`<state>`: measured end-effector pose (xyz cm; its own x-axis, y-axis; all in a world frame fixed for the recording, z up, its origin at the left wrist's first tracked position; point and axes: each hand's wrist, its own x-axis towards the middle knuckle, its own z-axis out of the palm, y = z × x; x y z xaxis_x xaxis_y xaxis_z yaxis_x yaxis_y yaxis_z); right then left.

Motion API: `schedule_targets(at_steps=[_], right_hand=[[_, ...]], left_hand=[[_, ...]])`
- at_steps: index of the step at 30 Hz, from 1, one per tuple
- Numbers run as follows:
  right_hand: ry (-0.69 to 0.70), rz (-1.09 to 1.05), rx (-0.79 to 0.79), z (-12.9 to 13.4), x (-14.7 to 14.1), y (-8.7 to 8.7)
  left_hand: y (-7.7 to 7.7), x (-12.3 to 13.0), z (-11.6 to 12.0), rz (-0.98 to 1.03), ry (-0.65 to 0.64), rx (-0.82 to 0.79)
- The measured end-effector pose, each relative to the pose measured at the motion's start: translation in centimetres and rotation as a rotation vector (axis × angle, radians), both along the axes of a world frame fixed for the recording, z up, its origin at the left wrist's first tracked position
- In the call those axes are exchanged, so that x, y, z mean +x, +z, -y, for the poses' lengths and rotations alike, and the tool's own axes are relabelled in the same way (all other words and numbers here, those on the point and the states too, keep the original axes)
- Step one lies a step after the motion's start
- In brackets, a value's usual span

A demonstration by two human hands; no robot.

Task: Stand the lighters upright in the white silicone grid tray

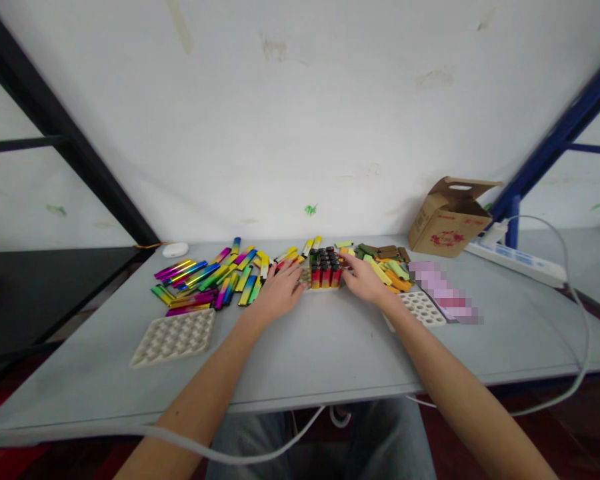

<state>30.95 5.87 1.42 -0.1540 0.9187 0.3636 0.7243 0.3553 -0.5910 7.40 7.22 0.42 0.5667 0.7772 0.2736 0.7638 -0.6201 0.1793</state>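
**Two hands flank a block of upright red lighters**

The left hand (281, 291) lies palm down just left of the red lighters (325, 272), fingers reaching forward and slightly spread, near the exposed end of the pale holder (305, 275) they stand in. The right hand (364, 277) is at their right side, its fingers bent toward them; whether it pinches anything, I cannot tell. The red lighters stand in close rows, black tops up (a tidy little block amid all that scatter).

Left of the red lighters, beyond the left hand, shiny multicoloured lighters (200, 277) lie loosely heaped, some overlapping. Nearer the person than that heap sits a pale holed tray (175, 335). Right of the red lighters are yellow, green and orange pieces (391, 273), with brown ones among them at the back. A second holed tray (423, 309) lies farther right and nearer the person, partly behind the right forearm, beside a pixelated pink item (443, 291). Farther right and back from the red lighters, an open cardboard box (447, 223) leans beside a white power strip (520, 262).
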Motion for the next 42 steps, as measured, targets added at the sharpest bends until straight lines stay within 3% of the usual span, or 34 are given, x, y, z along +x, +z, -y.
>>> schedule_targets(at_steps=[21,28,35,42], right_hand=[[0.05,-0.084,-0.054,-0.5,0.3,-0.4],[0.029,0.025,0.004,-0.9,0.7,-0.4],[-0.044,0.041,0.087,-4.2,1.9,-0.6],[0.089,0.296,0.002,-9.5,0.8,-0.3]], left_hand=[[0.4,-1.2,-0.5,-0.023,-0.046,-0.138],[0.9,-1.5,-0.7,-0.028,-0.053,-0.173],[2.2,-1.7,-0.2,-0.052,-0.051,-0.227],[2.3,-1.8,-0.2,-0.034,-0.069,-0.239]])
